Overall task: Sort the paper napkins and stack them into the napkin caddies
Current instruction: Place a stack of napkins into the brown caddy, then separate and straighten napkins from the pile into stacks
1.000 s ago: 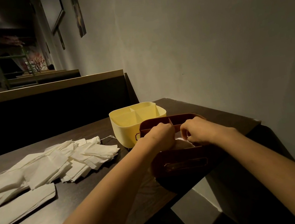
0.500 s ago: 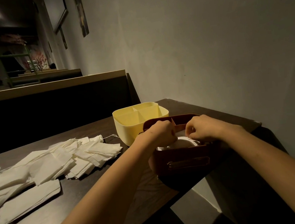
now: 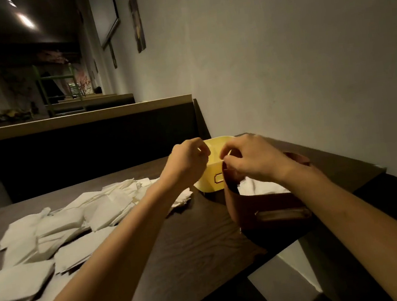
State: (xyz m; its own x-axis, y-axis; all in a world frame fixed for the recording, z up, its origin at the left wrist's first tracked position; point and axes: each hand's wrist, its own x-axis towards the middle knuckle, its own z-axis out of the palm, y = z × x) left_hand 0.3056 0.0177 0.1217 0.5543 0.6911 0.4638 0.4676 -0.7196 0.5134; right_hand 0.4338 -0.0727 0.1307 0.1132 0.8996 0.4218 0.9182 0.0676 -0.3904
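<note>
In the head view the loose napkins (image 3: 72, 221) lie on the surface (image 3: 190, 240) to the left of both hands, in a sprawl whose long axis runs from the near left up toward the left wrist. The left hand (image 3: 189, 162) is plainly the nearer one for the next pick, I judge. Both hands hover close together with fingers curled inward, the left in front of the yellow caddy (image 3: 216, 170). The right hand (image 3: 255, 162) is above the brown caddy (image 3: 270, 206), where stacked napkins (image 3: 263, 188) already sit just below its wrist; whether either hand pinches anything I cannot tell.
</note>
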